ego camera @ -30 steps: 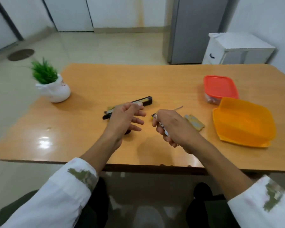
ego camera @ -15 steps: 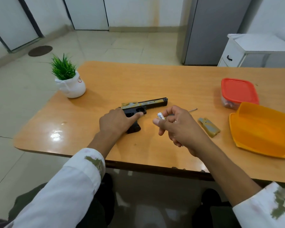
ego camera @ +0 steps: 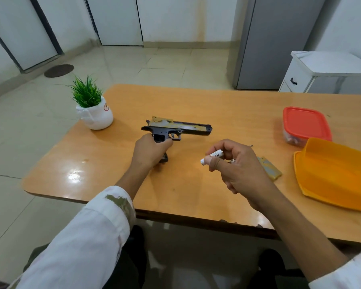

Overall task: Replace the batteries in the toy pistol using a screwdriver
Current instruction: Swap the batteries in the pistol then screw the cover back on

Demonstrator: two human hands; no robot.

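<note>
The black and gold toy pistol point(ego camera: 181, 129) stands upright over the wooden table point(ego camera: 196, 101), barrel pointing right. My left hand point(ego camera: 151, 150) grips its handle from below. To the right, my right hand point(ego camera: 233, 165) pinches a white battery point(ego camera: 214, 155) between thumb and fingers, its silver end pointing left; another small silver end shows inside the palm. The gold battery cover point(ego camera: 269, 171) lies on the table just behind my right hand. Only the screwdriver tip point(ego camera: 251, 145) shows past my knuckles.
A white pot with a green plant point(ego camera: 93, 109) stands at the table's left corner. A red-lidded clear box point(ego camera: 305, 126) and an orange container point(ego camera: 333, 174) sit at the right. A grey cabinet and a white drawer unit stand beyond the table.
My left hand closed round the pistol's handle and raised the pistol from lying flat to upright. My right hand turned the battery into plain view between its fingertips. The camera moved.
</note>
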